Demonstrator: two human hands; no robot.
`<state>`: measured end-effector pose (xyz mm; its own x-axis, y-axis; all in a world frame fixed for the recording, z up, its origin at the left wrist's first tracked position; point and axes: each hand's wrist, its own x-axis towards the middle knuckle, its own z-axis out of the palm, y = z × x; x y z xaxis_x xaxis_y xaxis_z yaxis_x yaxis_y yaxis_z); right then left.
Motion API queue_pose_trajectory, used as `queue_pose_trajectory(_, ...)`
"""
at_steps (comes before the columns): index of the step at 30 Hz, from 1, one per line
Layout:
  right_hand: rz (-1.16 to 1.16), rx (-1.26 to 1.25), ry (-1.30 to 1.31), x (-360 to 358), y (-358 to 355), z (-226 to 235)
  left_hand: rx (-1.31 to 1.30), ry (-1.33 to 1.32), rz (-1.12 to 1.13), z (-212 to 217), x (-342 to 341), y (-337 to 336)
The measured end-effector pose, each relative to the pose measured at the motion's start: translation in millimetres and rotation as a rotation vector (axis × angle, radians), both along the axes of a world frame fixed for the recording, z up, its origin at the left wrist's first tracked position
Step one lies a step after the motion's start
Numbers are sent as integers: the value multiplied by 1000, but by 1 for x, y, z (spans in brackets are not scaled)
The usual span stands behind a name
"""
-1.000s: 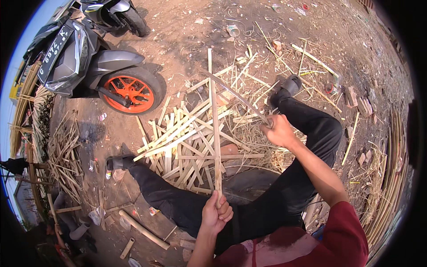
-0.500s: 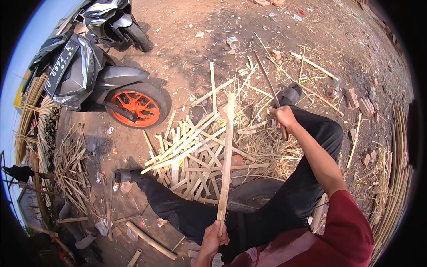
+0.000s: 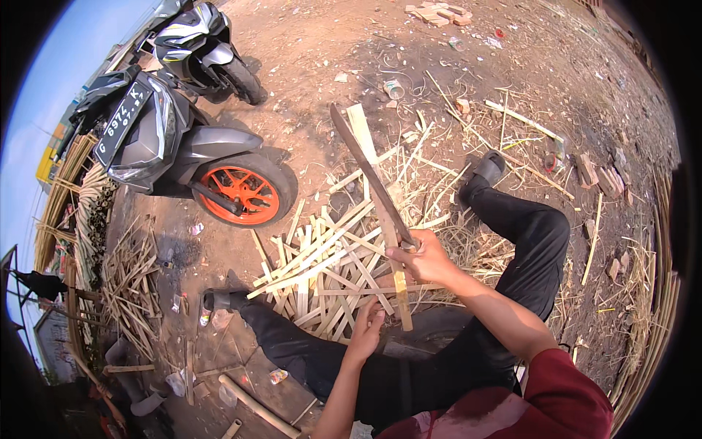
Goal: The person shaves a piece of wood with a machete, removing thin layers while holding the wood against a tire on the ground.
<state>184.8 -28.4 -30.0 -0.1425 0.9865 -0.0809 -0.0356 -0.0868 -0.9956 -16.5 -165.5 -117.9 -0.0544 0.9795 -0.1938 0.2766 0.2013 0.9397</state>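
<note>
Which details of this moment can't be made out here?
In the head view:
Knife: handle hidden inside the right hand.
Pale strip: partly covered by the knife and right hand.
Pile of strips: lower pieces hidden by upper ones.
Left forearm: cut off by the lower edge.

Grey motorbike (image 3: 194, 146) (orange rim (image 3: 250, 196)), bricks (image 3: 439, 13); sky (image 3: 80, 55)

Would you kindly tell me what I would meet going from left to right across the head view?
Pile of thin sticks, orange motorcycle wheel, left hand, right hand, dark right shoe, long poles by the right edge.
</note>
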Motion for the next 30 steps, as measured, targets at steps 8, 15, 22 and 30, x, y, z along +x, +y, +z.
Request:
queue_pose_trajectory(8, 329, 871, -664, 38, -14, -11, -854, -821, -386, 111, -56, 79)
queue_pose_trajectory(15, 483, 1384, -944, 58, -11, -4, -799, -365, -726, 116, -44, 55)
queue_pose_trajectory(22, 463, 1186, -1260, 122, -6, 7, -718, -301, -490, 90, -58, 66)
queue_pose_trajectory(30, 231, 218, -1062, 118, -37, -42, -660, -334, -108, 66, -23, 53)
